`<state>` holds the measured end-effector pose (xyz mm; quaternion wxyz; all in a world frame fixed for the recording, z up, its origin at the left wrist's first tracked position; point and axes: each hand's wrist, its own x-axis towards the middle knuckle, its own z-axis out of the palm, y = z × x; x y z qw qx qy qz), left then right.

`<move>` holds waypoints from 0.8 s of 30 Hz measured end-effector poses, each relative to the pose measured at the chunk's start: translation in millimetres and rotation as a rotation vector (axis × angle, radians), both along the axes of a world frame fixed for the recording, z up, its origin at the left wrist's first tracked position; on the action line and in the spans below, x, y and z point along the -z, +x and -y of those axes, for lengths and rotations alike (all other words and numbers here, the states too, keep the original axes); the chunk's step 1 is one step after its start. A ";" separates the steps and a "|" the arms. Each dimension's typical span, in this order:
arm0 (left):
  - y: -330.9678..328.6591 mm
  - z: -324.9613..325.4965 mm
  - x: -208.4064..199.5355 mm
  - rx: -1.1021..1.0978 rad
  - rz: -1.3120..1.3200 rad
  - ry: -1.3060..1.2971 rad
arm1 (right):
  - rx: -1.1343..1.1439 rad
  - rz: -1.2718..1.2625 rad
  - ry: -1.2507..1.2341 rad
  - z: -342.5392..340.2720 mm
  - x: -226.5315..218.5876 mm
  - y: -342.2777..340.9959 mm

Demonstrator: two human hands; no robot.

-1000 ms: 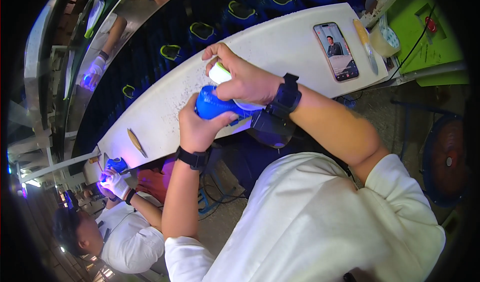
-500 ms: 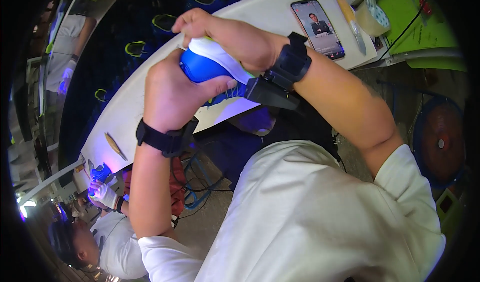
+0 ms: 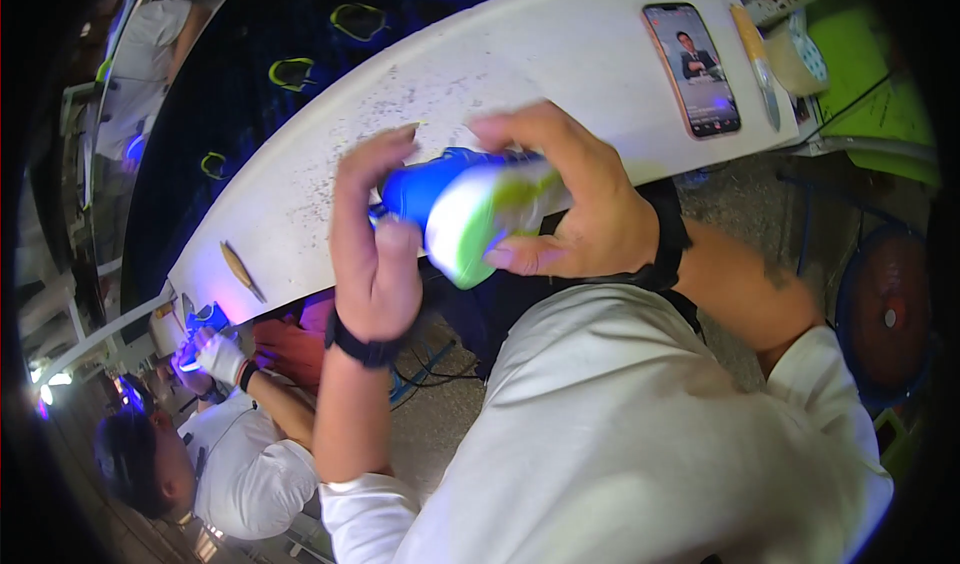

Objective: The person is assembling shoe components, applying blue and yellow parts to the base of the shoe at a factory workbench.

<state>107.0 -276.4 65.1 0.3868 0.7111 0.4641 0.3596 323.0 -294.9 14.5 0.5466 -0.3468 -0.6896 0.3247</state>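
Note:
A blue shoe with a white and lime-green sole hangs between my hands in front of the white table's edge. It is blurred by motion. My right hand grips it by the sole side, thumb on the sole's edge and fingers arched over the top. On the other side, my left hand curves around the blue upper, fingertips above it and thumb bent below. Both wrists wear black bands.
The white table carries a phone, a yellow-handled knife and a small wooden-handled tool. Dark shoes with lime collars line a dark belt behind. At lower left, a person in white gloves handles a blue shoe. A fan stands right.
The shoe has come down and nearer to me, turning so its sole faces more toward me. My right hand has shifted from over the top to its right side; my left thumb has moved.

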 end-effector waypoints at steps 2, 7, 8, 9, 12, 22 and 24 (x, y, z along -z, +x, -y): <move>-16.1 29.5 6.3 0.022 -0.014 0.047 | 0.051 0.148 -0.014 11.8 19.9 -4.1; -40.6 71.5 24.0 -0.010 -0.231 0.134 | -0.055 0.402 -0.102 32.3 37.5 -18.2; -41.2 72.3 28.4 -0.027 -0.202 0.147 | -0.061 0.407 -0.100 30.9 37.3 -17.7; -41.3 74.1 30.8 -0.042 -0.173 0.160 | -0.091 0.415 -0.083 29.2 37.0 -16.5; -44.4 78.1 25.3 -0.060 -0.151 0.025 | -0.134 0.428 -0.044 29.0 43.5 -9.4; -48.6 69.0 43.7 -0.351 0.053 -0.200 | -0.108 0.245 -0.259 34.1 44.8 -24.8; -54.2 53.3 44.1 -0.307 0.134 -0.407 | -0.188 0.317 -0.302 23.5 37.3 -13.6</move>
